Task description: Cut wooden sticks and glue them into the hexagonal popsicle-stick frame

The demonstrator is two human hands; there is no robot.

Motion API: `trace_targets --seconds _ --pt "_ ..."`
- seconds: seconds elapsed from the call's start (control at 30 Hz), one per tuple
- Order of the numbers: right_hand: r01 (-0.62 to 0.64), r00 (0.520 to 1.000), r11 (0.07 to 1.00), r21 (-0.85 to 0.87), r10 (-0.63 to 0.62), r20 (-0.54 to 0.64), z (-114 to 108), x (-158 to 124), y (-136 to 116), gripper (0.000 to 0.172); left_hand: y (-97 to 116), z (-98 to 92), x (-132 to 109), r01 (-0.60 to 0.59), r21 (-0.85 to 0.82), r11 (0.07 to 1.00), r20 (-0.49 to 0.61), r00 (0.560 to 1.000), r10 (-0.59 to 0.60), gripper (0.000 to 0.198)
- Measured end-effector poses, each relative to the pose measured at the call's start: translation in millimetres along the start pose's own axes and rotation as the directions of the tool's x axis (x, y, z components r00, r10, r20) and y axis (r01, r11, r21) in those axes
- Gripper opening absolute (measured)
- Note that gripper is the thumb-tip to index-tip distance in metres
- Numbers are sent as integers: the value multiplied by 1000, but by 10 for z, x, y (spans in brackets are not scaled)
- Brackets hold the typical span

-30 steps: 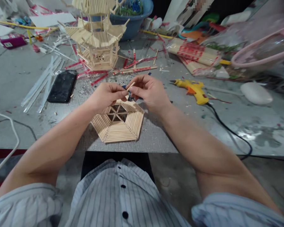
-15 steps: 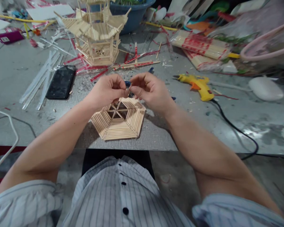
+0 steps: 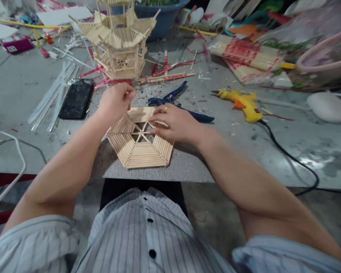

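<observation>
A six-sided frame of thin wooden sticks (image 3: 145, 155), with spokes meeting across an open centre, lies near the table's front edge. My right hand (image 3: 176, 123) rests over its upper right side, with fingers and thumb gripping the sticks there. Above the frame's upper left corner is my left hand (image 3: 116, 100), its fingertips pinched together. Whatever may be between them is too small to make out. Blue-handled pliers (image 3: 200, 115) lie just beyond my right hand, partly hidden by it.
A pagoda-like stick model (image 3: 121, 49) stands at the back. Left of it lie a black phone (image 3: 76, 98) and clear glue sticks (image 3: 52, 96). To the right are a yellow glue gun (image 3: 244, 104) with a cable, packaged sticks (image 3: 246, 53) and a white mouse-shaped object (image 3: 328, 106).
My hands, fingertips together above the frame before, have come apart. The left moved left; the right came down onto the frame. The frame looks flatter, and more of the pliers shows.
</observation>
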State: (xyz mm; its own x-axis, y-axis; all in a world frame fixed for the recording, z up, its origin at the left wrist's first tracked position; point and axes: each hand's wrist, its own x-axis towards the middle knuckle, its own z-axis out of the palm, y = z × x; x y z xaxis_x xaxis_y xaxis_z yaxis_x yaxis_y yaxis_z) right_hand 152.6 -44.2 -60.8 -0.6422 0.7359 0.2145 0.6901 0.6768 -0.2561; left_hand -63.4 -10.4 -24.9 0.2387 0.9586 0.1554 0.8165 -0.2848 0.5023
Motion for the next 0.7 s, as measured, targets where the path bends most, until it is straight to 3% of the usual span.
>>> trace_targets --seconds 0.1,0.27,0.4,0.57,0.7 --pt "41 999 998 -37 -41 12 43 31 -86 33 49 8 -21 5 67 998 13 1000 -6 29" --pt "60 998 994 -90 -58 24 58 73 -186 23 138 22 -51 57 185 981 -63 997 -46 31" --pt "40 999 989 -144 -38 12 85 60 -220 21 117 15 -38 109 251 962 -16 994 -109 30" --pt "-162 987 964 -211 154 -54 125 88 -331 29 52 6 -13 153 334 930 23 985 -170 32" --pt "-366 930 902 -227 357 -84 129 182 -417 32 43 -14 -6 149 314 938 11 987 -160 29"
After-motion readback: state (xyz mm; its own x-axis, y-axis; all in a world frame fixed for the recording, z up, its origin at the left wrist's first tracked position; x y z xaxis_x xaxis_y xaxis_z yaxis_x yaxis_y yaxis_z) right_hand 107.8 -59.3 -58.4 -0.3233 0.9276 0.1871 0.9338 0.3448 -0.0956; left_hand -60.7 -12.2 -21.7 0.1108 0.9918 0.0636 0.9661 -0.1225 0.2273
